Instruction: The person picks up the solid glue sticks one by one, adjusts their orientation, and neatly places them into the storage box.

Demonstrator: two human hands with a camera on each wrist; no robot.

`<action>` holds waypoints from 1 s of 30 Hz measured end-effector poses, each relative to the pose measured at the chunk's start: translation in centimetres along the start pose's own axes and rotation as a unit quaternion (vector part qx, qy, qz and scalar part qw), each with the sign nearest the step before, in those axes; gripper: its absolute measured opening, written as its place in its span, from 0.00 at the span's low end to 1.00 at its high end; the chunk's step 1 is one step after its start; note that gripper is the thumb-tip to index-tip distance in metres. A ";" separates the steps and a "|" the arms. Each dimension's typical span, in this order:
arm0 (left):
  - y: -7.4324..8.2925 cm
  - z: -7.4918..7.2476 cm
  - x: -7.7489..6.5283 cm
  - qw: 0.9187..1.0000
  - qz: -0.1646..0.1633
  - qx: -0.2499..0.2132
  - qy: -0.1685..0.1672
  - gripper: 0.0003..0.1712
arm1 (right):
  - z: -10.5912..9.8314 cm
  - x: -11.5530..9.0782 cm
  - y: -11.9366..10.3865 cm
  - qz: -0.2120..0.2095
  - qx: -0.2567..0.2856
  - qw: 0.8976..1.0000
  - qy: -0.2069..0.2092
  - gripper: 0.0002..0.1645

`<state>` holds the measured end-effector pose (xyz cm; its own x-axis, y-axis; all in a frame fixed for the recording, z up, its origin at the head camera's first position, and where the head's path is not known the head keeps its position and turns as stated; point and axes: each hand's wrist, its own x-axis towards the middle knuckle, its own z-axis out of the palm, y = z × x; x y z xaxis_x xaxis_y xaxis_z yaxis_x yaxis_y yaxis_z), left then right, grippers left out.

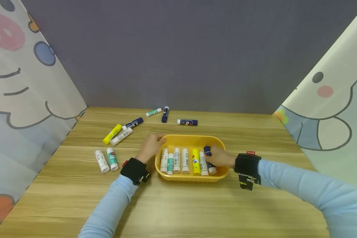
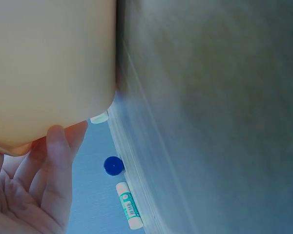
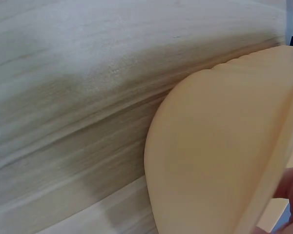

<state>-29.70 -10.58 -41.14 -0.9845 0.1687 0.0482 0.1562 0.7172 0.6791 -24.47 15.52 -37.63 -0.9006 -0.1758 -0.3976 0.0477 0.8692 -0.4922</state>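
Observation:
A yellow plastic basket point(image 1: 193, 178) stands on the table with a row of glue sticks inside, mostly white, plus a teal-labelled one point(image 1: 170, 164) and a yellow one point(image 1: 196, 162). My left hand point(image 1: 149, 145) grips the basket's left end at the rim, its fingers against the outer wall in the left wrist view. Reaching over the right end, my right hand point(image 1: 220, 156) holds a navy glue stick point(image 1: 207, 150) at the right of the row, covering its middle. In the right wrist view the basket wall point(image 3: 205, 146) hides most of that hand.
Left of the basket lie a white glue stick point(image 1: 102, 161), a teal one point(image 1: 112, 159), and a cluster with a yellow one point(image 1: 112, 134). Farther back are a small teal stick point(image 1: 153, 112) and navy ones point(image 1: 187, 122). A grey panel point(image 1: 178, 59) borders the table's far edge.

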 end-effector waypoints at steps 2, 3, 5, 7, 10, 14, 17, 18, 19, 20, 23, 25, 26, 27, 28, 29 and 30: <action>0.0 0.0 0.0 1.000 0.002 0.002 0.002 0.18 | 0.2 0.1 0.0 0.004 -0.003 1.000 -0.004 0.29; 0.0 0.0 0.0 1.000 0.002 0.000 0.000 0.19 | 0.2 0.1 0.0 0.004 -0.002 1.000 -0.006 0.30; 0.0 0.0 0.0 1.000 0.000 0.000 -0.001 0.19 | 0.4 0.2 0.1 0.002 0.001 1.000 -0.008 0.31; 0.0 0.0 0.0 1.000 -0.002 0.000 -0.004 0.19 | 0.5 0.2 0.1 0.001 0.004 1.000 -0.011 0.32; -0.1 0.1 0.1 1.000 -0.005 0.002 -0.007 0.19 | 0.7 0.3 0.1 -0.002 0.006 1.000 -0.011 0.34; -0.1 0.1 0.1 1.000 -0.007 0.002 -0.007 0.20 | 0.8 0.5 0.0 0.000 0.010 1.000 -0.012 0.35; -0.1 0.0 0.1 1.000 -0.007 -0.003 -0.004 0.19 | 0.8 0.6 0.0 0.000 0.013 1.000 -0.017 0.32; -0.1 0.0 0.1 1.000 -0.006 -0.002 -0.002 0.19 | 0.8 0.6 0.0 -0.002 0.014 1.000 -0.019 0.30; -0.1 0.0 0.1 1.000 -0.004 0.000 0.000 0.19 | 0.8 0.7 0.0 -0.004 0.014 1.000 -0.022 0.29; -0.1 0.0 0.1 1.000 -0.002 0.001 0.002 0.19 | 0.8 0.7 0.0 -0.006 0.013 1.000 -0.022 0.27; 0.0 0.0 0.1 1.000 0.001 0.006 0.008 0.18 | 0.8 0.7 0.1 -0.013 0.012 1.000 -0.025 0.26; 0.1 0.1 0.0 1.000 0.000 0.008 0.007 0.18 | 0.9 0.6 0.1 -0.017 0.010 0.999 -0.026 0.29; 0.1 0.1 0.0 1.000 -0.001 0.008 0.006 0.18 | 0.9 0.6 0.1 -0.017 0.010 0.999 -0.025 0.31; 0.1 0.1 0.0 1.000 -0.001 0.008 0.005 0.18 | 1.0 0.5 0.2 -0.019 0.006 0.999 -0.025 0.32; 0.1 0.1 0.0 1.000 -0.004 0.008 0.005 0.18 | 1.0 0.5 0.2 -0.017 0.002 1.000 -0.025 0.34; 0.1 0.1 0.0 1.000 -0.004 0.008 0.003 0.18 | 1.0 0.4 0.2 -0.017 -0.001 1.000 -0.025 0.35; 0.1 0.1 0.0 1.000 -0.005 0.007 0.002 0.19 | 1.1 0.4 0.2 -0.015 -0.003 1.000 -0.023 0.36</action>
<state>-29.69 -10.45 -41.12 -0.9863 0.1588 0.0437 0.1470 0.7289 0.6687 -24.37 15.10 -38.72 -0.8804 -0.2223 -0.4188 0.0194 0.8657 -0.5002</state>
